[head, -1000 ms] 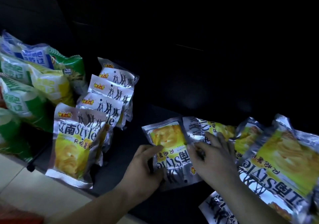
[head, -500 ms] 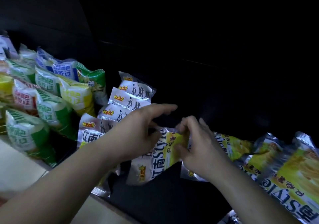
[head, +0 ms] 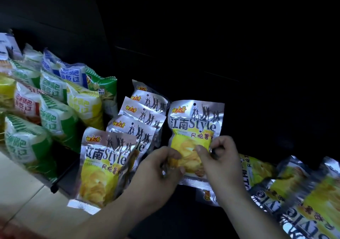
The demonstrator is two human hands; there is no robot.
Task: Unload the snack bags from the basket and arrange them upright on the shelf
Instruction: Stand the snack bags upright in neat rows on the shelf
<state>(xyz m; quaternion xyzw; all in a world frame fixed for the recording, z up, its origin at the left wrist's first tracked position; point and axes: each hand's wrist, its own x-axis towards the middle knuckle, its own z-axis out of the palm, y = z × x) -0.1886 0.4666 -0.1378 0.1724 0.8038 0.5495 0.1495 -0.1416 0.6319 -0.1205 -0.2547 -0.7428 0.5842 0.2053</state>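
A silver and yellow snack bag (head: pixel 195 126) stands upright on the dark shelf (head: pixel 185 198), just right of a row of several matching bags (head: pixel 103 163) that lean one behind another. My left hand (head: pixel 158 172) pinches its lower left edge. My right hand (head: pixel 219 157) pinches its lower right part. More of the same bags (head: pixel 301 189) lie flat and upside down on the shelf at the right. No basket is in view.
Green, yellow, red and blue snack bags (head: pixel 57 113) fill the shelf section at the left. A pale tiled floor (head: pixel 20 192) shows below the shelf's front edge. The back of the shelf is dark.
Both hands lifted one flat bag from the shelf, turned it right way up and stood it beside the row. The view shifted right and down.
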